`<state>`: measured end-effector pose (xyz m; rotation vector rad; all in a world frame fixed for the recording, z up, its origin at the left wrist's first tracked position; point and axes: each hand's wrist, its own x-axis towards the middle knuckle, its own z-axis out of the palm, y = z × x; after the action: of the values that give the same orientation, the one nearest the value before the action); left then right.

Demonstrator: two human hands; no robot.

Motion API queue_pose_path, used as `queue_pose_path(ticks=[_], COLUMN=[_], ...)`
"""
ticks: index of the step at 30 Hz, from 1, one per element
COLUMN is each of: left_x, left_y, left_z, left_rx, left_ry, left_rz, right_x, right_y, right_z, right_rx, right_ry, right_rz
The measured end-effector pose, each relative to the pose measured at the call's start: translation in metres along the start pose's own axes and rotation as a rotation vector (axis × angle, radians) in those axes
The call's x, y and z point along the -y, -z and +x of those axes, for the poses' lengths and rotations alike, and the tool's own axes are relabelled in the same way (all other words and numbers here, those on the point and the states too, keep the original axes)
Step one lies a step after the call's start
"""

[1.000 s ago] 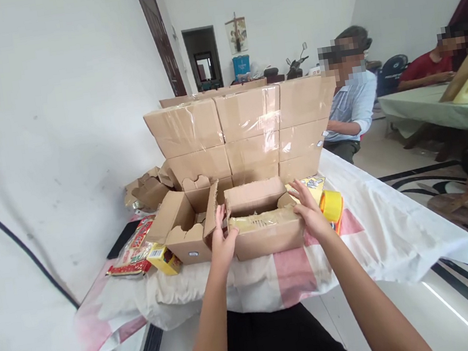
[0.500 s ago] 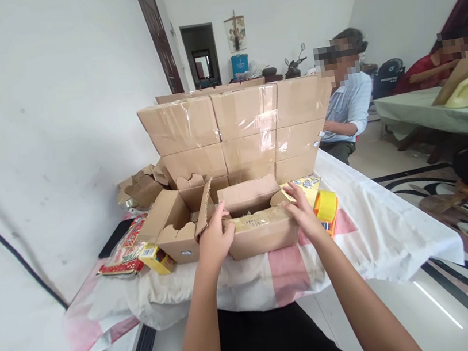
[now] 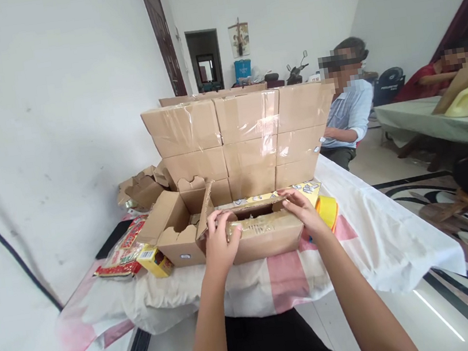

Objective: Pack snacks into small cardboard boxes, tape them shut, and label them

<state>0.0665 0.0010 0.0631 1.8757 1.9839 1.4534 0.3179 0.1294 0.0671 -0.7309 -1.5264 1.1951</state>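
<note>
A small brown cardboard box (image 3: 267,240) sits on the table's white and pink cloth (image 3: 377,236) in front of me. My left hand (image 3: 218,241) grips its left end, fingers over the top flap. My right hand (image 3: 304,212) presses on its right end, holding the far flap down. The lid flaps are almost flat over pale contents. A second small box (image 3: 171,225) stands open just left of it, touching it.
A wall of taped cardboard boxes (image 3: 245,133) stands behind. A yellow tape roll (image 3: 328,211) lies right of the box; red snack packets (image 3: 123,255) and a small yellow carton (image 3: 154,261) lie left. Crumpled cardboard (image 3: 142,185) is near the wall. Other people sit at right.
The back flap stood upright a second ago. Both hands have folded it forward and down, so the box top is now nearly shut. The camera shifted slightly.
</note>
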Motion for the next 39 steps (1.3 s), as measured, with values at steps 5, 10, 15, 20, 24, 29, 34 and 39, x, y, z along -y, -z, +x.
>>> queue_pose_path(ticks=[5, 10, 15, 20, 24, 29, 34, 39], left_x=[-0.027, -0.057, -0.055, -0.051, -0.054, -0.058, -0.057, -0.046], left_y=[-0.007, -0.023, -0.025, -0.021, -0.026, -0.056, -0.095, -0.113], left_z=[-0.004, -0.007, -0.002, -0.008, -0.025, -0.06, -0.087, -0.086], left_rx=[0.023, 0.103, 0.171, 0.068, -0.161, -0.067, 0.493, 0.604], left_ry=[-0.064, 0.007, 0.03, -0.059, -0.199, -0.275, -0.268, -0.134], left_rz=[0.167, 0.285, 0.341, 0.312, 0.199, -0.025, -0.102, -0.25], right_x=[-0.003, 0.007, -0.02, -0.054, -0.058, -0.048, -0.041, -0.047], right_y=[-0.004, 0.012, 0.056, 0.065, 0.055, 0.046, 0.023, -0.001], right_z=[-0.009, -0.035, -0.054, -0.06, -0.065, -0.075, -0.094, -0.116], right_rx=[0.006, -0.421, -0.954, -0.721, -0.626, -0.601, -0.523, -0.483], right_ry=[0.072, 0.309, 0.045, -0.105, -0.092, -0.138, -0.169, -0.176], right_rz=[-0.173, -0.304, -0.207, -0.09, -0.072, 0.008, 0.087, 0.168])
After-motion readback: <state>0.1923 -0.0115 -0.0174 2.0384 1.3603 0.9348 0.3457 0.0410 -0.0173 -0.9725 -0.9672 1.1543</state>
